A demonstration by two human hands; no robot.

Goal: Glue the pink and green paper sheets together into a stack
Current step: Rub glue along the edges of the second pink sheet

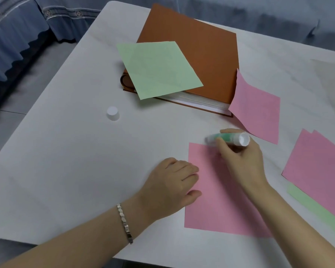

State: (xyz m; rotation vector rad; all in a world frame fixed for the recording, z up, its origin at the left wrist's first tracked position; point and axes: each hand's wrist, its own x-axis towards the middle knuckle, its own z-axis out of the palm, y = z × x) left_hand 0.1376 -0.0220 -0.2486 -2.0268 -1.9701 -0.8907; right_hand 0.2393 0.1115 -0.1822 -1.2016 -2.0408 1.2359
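A pink sheet (pixel 219 206) lies flat on the white table (pixel 75 171) in front of me. My left hand (pixel 170 182) presses down on its left edge, fingers curled. My right hand (pixel 242 159) grips a green and white glue stick (pixel 228 139), held sideways with its tip at the sheet's top edge. A green sheet (pixel 157 68) rests tilted on an orange book. Another pink sheet (pixel 257 111) leans against the book's right side. At the right edge lies a stack of pink sheets (pixel 321 171) over a green one (pixel 317 209).
The orange book (pixel 201 47) lies at the back middle of the table. The glue stick's white cap (pixel 113 113) stands alone left of the book. A pale sheet (pixel 333 84) shows at the far right. Blue fabric hangs beyond the table's left side.
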